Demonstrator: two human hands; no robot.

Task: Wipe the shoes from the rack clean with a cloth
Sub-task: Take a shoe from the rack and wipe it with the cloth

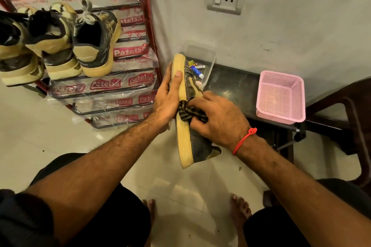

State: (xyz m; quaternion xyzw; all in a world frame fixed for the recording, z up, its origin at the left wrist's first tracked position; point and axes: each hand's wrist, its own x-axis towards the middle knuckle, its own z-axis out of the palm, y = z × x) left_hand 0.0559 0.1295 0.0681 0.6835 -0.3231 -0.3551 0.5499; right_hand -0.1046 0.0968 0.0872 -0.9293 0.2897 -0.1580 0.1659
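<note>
A yellow-soled grey sneaker (186,142) lies on its side in front of me, sole to the left. My left hand (167,98) grips its sole from the left, thumb on the rim. My right hand (218,120) presses a dark striped cloth (185,112) against the shoe's upper, fingers curled round the cloth. Three more yellow and dark sneakers (60,40) sit on the top shelf of the red metal shoe rack (144,16) at the left, heels toward me.
A low dark table (236,84) stands by the wall, bearing a clear plastic box (208,56) with small tubes and a pink mesh basket (281,96). A dark chair (345,110) is at the right. My bare feet rest on the pale tiled floor.
</note>
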